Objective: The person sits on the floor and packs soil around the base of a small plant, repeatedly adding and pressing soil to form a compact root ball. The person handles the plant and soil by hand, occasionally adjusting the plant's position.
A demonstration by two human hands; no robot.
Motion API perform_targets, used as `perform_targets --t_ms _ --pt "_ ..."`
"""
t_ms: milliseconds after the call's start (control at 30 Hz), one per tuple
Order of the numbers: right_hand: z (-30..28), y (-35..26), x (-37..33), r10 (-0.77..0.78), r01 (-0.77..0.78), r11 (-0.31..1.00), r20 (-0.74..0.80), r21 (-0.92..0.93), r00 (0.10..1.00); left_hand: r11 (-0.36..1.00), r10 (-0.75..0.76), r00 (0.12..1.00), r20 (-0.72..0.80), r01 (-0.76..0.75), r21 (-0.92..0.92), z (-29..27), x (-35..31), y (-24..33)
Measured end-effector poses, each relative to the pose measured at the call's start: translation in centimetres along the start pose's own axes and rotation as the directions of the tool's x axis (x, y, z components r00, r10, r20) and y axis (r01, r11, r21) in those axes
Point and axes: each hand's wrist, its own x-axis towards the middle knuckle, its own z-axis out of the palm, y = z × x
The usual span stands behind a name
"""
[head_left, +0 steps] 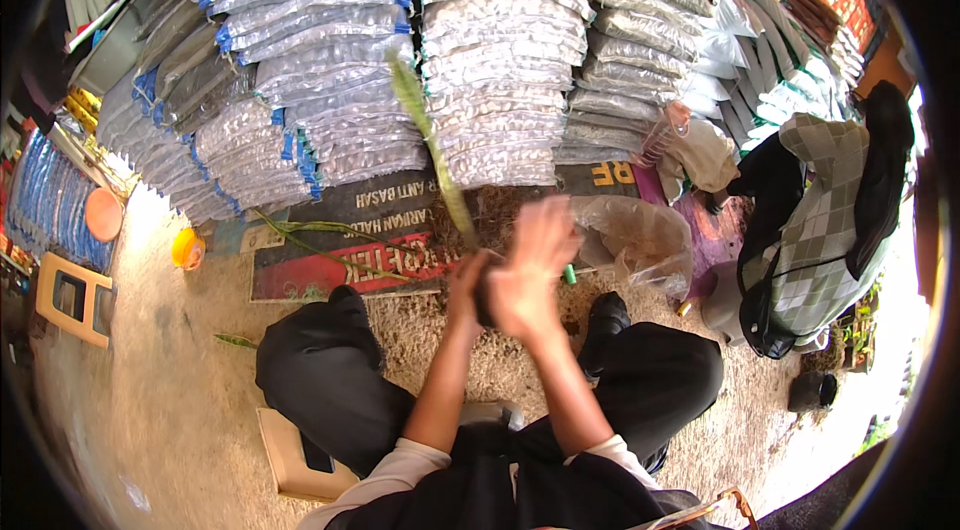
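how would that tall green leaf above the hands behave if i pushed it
The tall green leaf is probably fairly stiff, since it leans upward without drooping. Its length suggests the tip would sway. Let go, it might topple, as it rises far above the small dark base at the left hand.

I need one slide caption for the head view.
Left hand holding a dark pot with one tall leaf, right hand blurred alongside, stacked bags behind.

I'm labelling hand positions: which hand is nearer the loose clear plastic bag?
The right. The right hand, blurred, is beside the left edge of the clear plastic bag; the left hand is farther left, at the dark pot.
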Motion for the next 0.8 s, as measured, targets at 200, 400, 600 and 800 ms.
perform_targets --t_ms 200,400,600,800 --pt "0.6 1.8 1.0 0.304 -0.304 0.902 0.048 0.307 0.951 0.967 -0.204 0.978 -0.043 0.195 -0.165 0.1 0.1 0.6" --pt "-5.4 1.4 3.3 0.319 -0.262 0.918 -0.161 0.299 0.934 0.961 -0.212 0.971 -0.108 0.227 0.158 -0.8 0.6 2.0" --pt "2.1 2.8 1.0 0.312 -0.328 0.930 0.117 0.164 0.943 0.996 -0.082 0.996 -0.038 0.083 0.020 -0.8 0.7 0.2" --pt "-4.2 0.7 3.1 0.223 -0.197 0.965 -0.150 0.172 0.963 0.958 -0.278 0.947 -0.158 0.263 -0.110 -0.6 -0.2 4.4"
